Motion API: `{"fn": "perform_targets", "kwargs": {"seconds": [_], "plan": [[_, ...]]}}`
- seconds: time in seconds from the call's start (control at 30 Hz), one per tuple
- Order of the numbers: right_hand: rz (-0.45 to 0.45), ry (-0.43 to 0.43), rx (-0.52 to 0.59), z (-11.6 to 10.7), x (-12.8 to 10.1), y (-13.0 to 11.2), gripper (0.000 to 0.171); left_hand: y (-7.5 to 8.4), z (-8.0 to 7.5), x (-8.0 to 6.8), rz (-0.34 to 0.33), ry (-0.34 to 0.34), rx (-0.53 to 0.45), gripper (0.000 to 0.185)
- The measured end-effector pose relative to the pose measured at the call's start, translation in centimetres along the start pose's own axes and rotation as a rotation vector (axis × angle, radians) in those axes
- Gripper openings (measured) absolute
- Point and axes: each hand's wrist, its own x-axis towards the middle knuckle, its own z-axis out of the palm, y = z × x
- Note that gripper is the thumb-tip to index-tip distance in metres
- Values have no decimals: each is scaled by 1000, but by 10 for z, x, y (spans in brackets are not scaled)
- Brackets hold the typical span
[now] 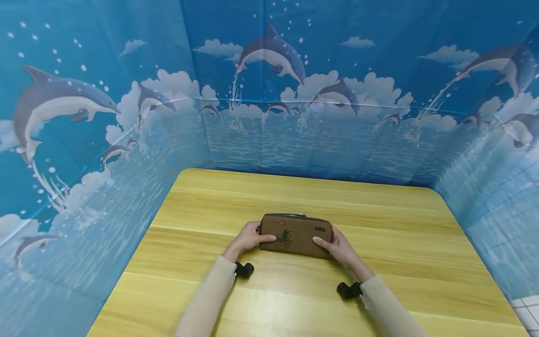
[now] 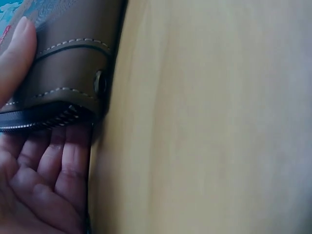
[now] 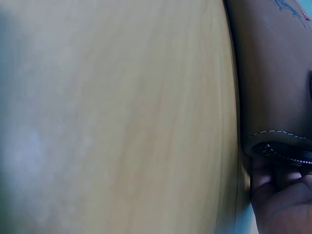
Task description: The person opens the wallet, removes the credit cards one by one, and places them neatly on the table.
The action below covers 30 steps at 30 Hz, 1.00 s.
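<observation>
A brown zippered clutch wallet [image 1: 296,236] with a dark horse print and a small red tag is held between both hands over the table. My left hand [image 1: 251,237] grips its left end, thumb across the front face and fingers behind. At the other end my right hand [image 1: 337,244] holds it the same way, thumb on the front. In the left wrist view the wallet's [image 2: 73,63] stitched end, a metal snap and the zipper show, with fingers underneath. The right wrist view has the opposite zippered end of the wallet [image 3: 273,87] above the curled fingers.
A yellow wood-grain table [image 1: 202,201] spreads beneath the hands. Behind and beside it hangs a blue curtain [image 1: 261,140] printed with dolphins. Black wrist cameras [image 1: 245,270] sit on both forearms, near the pale sleeves. White tiles [image 1: 528,309] show at the lower right.
</observation>
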Motion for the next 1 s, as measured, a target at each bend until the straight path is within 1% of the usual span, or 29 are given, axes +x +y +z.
{"fn": "perform_targets", "kwargs": {"seconds": [0.13, 0.17, 0.37, 0.5, 0.57, 0.63, 0.73, 0.77, 0.87, 1.0], "plan": [[0, 18, -7, -1, 5, 17, 52, 0, 1, 1, 10, 6, -5, 32], [0, 24, -11, -2, 7, 20, 52, -4, 1, 3, 11, 9, -4, 32], [28, 22, -42, -3, 6, 19, 54, -5, 1, 2, 26, 1, -20, 33], [48, -15, -87, -8, 8, 19, 55, -5, 2, -1, 25, -3, -35, 30], [78, -47, -95, -12, 11, 16, 56, -5, 2, -1, 29, 0, -37, 29], [124, -78, -108, -18, 15, 11, 61, -5, 2, -2, 36, 0, -39, 29], [184, -110, -119, -25, 22, 1, 76, -5, 2, -2, 44, -3, -40, 30], [187, -125, -122, -27, 25, -2, 79, -5, 2, -3, 46, -4, -41, 30], [173, -145, -87, -30, 35, -10, 77, -5, 2, -3, 42, 1, -38, 30], [155, -189, -51, -32, 45, -18, 65, -4, 2, -3, 40, 0, -32, 30]]}}
